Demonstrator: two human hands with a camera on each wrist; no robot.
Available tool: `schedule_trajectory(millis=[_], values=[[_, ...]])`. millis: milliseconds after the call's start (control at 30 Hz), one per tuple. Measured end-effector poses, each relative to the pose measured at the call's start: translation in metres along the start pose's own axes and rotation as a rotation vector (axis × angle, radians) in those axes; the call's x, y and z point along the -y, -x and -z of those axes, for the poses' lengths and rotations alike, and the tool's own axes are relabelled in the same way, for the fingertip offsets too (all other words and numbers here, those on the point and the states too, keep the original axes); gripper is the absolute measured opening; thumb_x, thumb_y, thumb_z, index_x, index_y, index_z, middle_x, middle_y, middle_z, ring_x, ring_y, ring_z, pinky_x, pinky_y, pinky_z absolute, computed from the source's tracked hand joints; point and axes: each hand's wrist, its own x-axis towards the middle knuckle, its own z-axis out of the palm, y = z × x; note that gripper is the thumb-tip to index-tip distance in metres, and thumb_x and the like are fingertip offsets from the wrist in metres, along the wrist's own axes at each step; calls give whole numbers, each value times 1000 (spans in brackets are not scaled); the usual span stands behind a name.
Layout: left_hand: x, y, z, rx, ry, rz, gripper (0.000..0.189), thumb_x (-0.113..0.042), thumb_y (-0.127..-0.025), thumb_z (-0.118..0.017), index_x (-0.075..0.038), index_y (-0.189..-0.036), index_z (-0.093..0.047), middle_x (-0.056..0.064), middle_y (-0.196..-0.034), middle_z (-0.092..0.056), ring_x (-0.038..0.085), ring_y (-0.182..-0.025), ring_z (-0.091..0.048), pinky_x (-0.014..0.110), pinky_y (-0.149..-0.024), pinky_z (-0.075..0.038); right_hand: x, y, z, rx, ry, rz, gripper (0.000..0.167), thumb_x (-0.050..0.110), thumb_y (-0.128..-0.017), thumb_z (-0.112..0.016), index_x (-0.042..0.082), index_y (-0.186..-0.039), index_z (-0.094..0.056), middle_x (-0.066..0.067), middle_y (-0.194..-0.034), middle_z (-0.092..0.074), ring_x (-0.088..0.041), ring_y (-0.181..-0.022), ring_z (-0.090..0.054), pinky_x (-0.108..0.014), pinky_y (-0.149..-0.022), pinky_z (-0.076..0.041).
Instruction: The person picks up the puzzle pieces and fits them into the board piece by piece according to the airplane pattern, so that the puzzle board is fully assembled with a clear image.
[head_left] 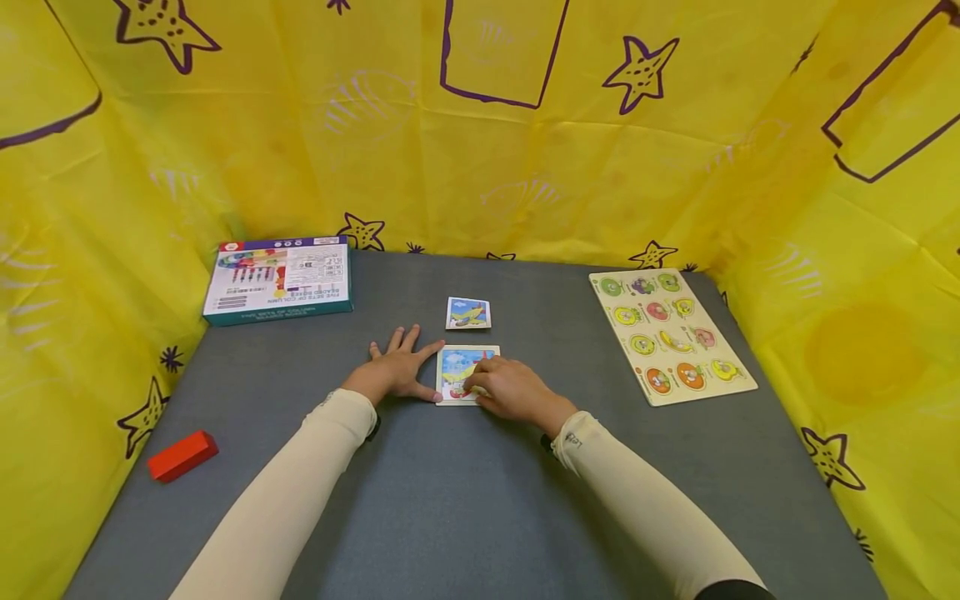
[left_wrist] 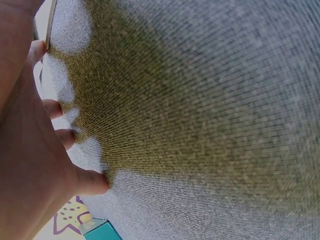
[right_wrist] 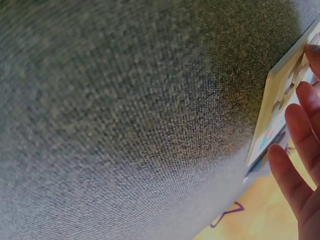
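Observation:
A small square picture puzzle [head_left: 456, 367] with a light wooden rim lies flat, showing blue sky and yellow and red shapes. My left hand [head_left: 395, 372] rests on the table with its fingers spread, the thumb and index fingertips at the puzzle's left edge. Over the right half of the puzzle bends my right hand [head_left: 517, 390], fingertips down on its face and covering part of the picture. In the right wrist view, its fingers [right_wrist: 300, 122] are spaced apart along the puzzle's rim [right_wrist: 260, 120]. I cannot tell whether a piece is between the thumb and finger.
Just behind the puzzle lies a card [head_left: 468, 313] with a yellow airplane picture. A teal-sided box [head_left: 281, 279] sits at the back left and a red block [head_left: 183, 456] at the front left. On the right lies a fruit puzzle board [head_left: 671, 333]. Yellow cloth [head_left: 420, 150] surrounds the grey table.

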Motion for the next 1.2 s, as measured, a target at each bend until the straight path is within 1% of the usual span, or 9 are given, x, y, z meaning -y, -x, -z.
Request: schedule_trajectory(millis=[100, 300, 567, 667, 767, 867, 1000, 1100, 1200], values=[[-4, -3, -1, 4, -2, -10, 102, -65, -78, -68, -31, -157, -14, 19, -162, 5, 45, -147, 7, 77, -105, -4, -1, 4, 0, 8, 5, -13, 21, 20, -89, -69, 20, -109, -73, 1, -108, -66, -17, -102, -62, -39, -86, -51], [-13, -8, -4, 11, -4, -34, 102, -65, -78, -68, -31, -157, -14, 20, -162, 5, 46, -147, 8, 77, -105, -4, -2, 13, 2, 23, 2, -42, 22, 18, -89, -69, 23, -110, -73, 2, -108, -66, -18, -103, -61, -42, -91, -50], [-24, -15, -7, 15, -10, -66, 102, -65, -78, -68, -31, -157, -14, 19, -162, 5, 45, -147, 7, 77, -105, -4, -5, 27, 3, 37, 17, -79, 23, 22, -89, -69, 21, -112, -73, 0, -110, -65, -18, -106, -61, -41, -92, -49], [-27, -18, -9, 14, -4, -79, 102, -64, -78, -69, -31, -157, -14, 19, -162, 6, 45, -147, 8, 77, -105, -4, -11, 36, 6, 20, 14, -109, 23, 23, -89, -69, 19, -112, -72, -1, -109, -65, -19, -101, -61, -39, -88, -50], [-28, -19, -10, 10, 8, -88, 101, -63, -79, -69, -30, -157, -14, 19, -162, 7, 45, -146, 9, 77, -104, -2, -19, 50, 12, -9, 26, -142, 24, 21, -88, -70, 15, -111, -72, -2, -106, -65, -21, -94, -61, -39, -81, -52], [-25, -19, -10, 1, 16, -96, 101, -63, -79, -69, -30, -157, -14, 20, -162, 7, 46, -146, 10, 78, -104, -2, -30, 67, 19, -14, 40, -189, 24, 21, -87, -72, 14, -110, -72, -4, -104, -65, -23, -94, -62, -40, -81, -52], [-13, -15, -6, -11, 24, -90, 102, -63, -79, -69, -28, -157, -14, 22, -161, 7, 49, -145, 10, 78, -103, -1, -46, 87, 24, -9, 38, -256, 27, 24, -88, -73, 14, -112, -71, -4, -106, -66, -24, -97, -62, -42, -82, -52], [-2, -10, -4, -16, 21, -77, 102, -63, -79, -69, -26, -157, -14, 25, -160, 7, 51, -144, 9, 80, -102, -1, -55, 100, 26, 1, 29, -277, 27, 25, -88, -72, 14, -113, -71, -4, -105, -65, -23, -93, -62, -42, -80, -52], [8, -8, -3, -11, 17, -70, 104, -64, -79, -68, -24, -157, -13, 27, -159, 7, 52, -143, 9, 80, -101, -1, -61, 115, 28, 29, 14, -273, 28, 25, -87, -73, 13, -112, -71, -4, -102, -65, -23, -91, -62, -42, -78, -52]])
